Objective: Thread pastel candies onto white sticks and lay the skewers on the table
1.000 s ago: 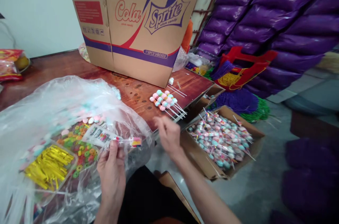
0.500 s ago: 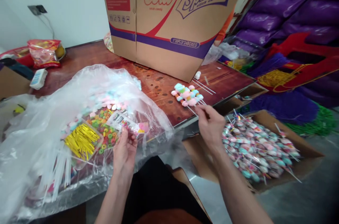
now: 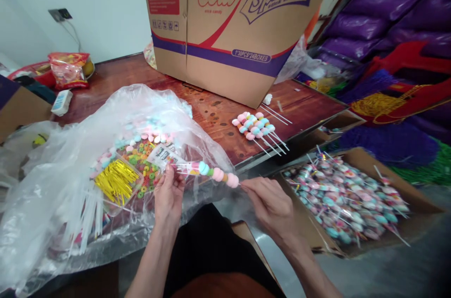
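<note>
Right hand (image 3: 273,204) is pinched shut on the bare stick end of a candy skewer (image 3: 214,173), just below centre of the frame, while the left hand (image 3: 169,194) has its fingers closed on a narrow clear sleeve (image 3: 169,159) with a printed label. The skewer's soft round pieces, teal then pink, are lined up with the sleeve's open mouth, and the leading bit looks to be already inside, so my read is that holding it by the stick keeps fingers off the sticky candy and lets it go in straight. Both hands hover over the person's lap, at the table's near edge. Left of the grip, a big crinkly plastic bag (image 3: 70,157) is spread open on the wooden table (image 3: 310,100), and through it you can see a clear tray of shiny gold twist ties (image 3: 114,180), a heap of little coloured ring candies (image 3: 144,166), and pale marshmallowy pieces. Above and right of the hands, a small bunch of unwrapped skewers (image 3: 257,126) lies on the bare wood with sticks fanned toward the right hand, handy to grab I'd guess. At lower right, an open cardboard box (image 3: 416,194) on the floor is heaped with wrapped ones. At top centre stands a large Cola/Sprite carton (image 3: 229,30).
</note>
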`<state>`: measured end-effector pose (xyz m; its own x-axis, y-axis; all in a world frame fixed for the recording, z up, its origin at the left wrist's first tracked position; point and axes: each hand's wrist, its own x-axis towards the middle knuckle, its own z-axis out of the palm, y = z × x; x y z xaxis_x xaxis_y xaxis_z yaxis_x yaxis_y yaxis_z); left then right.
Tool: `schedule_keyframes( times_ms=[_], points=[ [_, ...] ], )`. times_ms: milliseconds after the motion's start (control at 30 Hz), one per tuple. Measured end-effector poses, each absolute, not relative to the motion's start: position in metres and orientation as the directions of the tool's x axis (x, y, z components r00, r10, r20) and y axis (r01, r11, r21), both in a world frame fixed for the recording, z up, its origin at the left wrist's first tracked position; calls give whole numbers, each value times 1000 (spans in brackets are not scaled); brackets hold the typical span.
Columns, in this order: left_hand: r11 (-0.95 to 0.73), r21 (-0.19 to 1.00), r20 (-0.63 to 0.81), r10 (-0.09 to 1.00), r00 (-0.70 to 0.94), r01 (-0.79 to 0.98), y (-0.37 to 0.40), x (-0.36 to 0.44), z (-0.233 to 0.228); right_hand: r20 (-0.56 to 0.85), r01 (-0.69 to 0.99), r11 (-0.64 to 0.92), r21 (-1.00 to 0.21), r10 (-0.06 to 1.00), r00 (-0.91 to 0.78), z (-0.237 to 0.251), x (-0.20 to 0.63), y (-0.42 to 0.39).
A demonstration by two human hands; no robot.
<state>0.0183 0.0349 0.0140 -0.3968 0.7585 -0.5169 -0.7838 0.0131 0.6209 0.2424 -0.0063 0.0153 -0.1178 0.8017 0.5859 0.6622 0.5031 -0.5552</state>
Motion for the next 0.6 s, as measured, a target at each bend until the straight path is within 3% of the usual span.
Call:
schedule_keyframes(
  times_ms=[100,300,600],
  points=[
    [-7,699,-420,805,-418,-715,33,18,10,555,668,507,-545,815,-165,19,245,-7],
    [-83,804,-245,857,-454,-589,31,24,10,471,535,455,-712,874,-117,14,233,-10],
    [-35,841,-225,884,-409,-540,28,28,9,341,477,338,-811,936,-85,9,221,-11]
  ],
)
